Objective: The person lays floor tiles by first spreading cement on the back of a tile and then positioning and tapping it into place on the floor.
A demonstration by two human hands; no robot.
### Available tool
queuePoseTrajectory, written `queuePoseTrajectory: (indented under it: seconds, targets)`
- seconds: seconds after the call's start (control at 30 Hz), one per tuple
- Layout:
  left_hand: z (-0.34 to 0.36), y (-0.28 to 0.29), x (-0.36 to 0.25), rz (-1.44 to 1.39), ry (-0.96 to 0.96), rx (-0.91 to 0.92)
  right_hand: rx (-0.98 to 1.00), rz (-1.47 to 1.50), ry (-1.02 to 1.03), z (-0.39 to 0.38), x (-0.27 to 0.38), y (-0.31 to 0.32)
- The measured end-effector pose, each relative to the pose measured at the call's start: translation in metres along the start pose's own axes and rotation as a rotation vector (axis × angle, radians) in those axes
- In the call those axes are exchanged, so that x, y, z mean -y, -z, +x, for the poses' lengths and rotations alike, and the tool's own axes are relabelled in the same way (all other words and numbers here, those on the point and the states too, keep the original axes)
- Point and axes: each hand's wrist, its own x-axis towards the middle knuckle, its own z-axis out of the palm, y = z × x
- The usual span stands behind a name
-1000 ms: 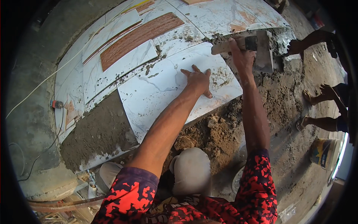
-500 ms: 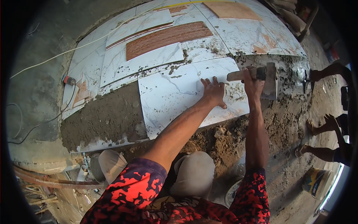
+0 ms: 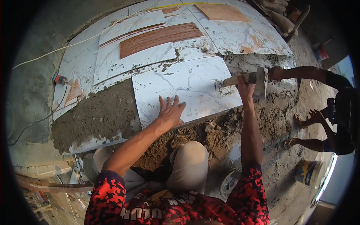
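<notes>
A white grey-veined tile lies on the mortar in front of me, specked with crumbs. My left hand rests on it near its front edge, fingers spread, holding nothing. Around a wooden-handled tool with a broad, mortar-smeared grey head, my right hand is closed at the tile's right end. The handle's butt points left, over the tile; whether it touches is unclear. Just right of the tool's head is another person's hand, over the wet mortar; its fingers are hard to make out.
Grey mortar spreads left of the tile, and loose soil lies before my knees. Beyond are laid tiles, a brown textured tile strip and a tan board. A corded power tool sits left; a bucket stands right.
My left hand has slid left and nearer to me across the tile. The right hand keeps hold of the tool near the tile's right end. The other person's hand has reached in beside it.
</notes>
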Motion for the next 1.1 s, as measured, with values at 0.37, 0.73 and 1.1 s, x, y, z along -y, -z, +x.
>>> queuePoseTrajectory:
  seconds: [0.37,0.73,1.1]
  targets:
    - [-0.036,-0.039,0.022,0.101,0.001,-0.110,-0.128,0.189,-0.002,-0.026,0.027,-0.013]
    - [-0.026,-0.047,0.018,0.126,0.011,-0.184,-0.136,0.269,-0.002,-0.015,0.034,-0.054]
    - [-0.024,-0.042,0.018,0.084,0.009,-0.141,0.178,0.121,0.117,-0.022,0.031,-0.104]
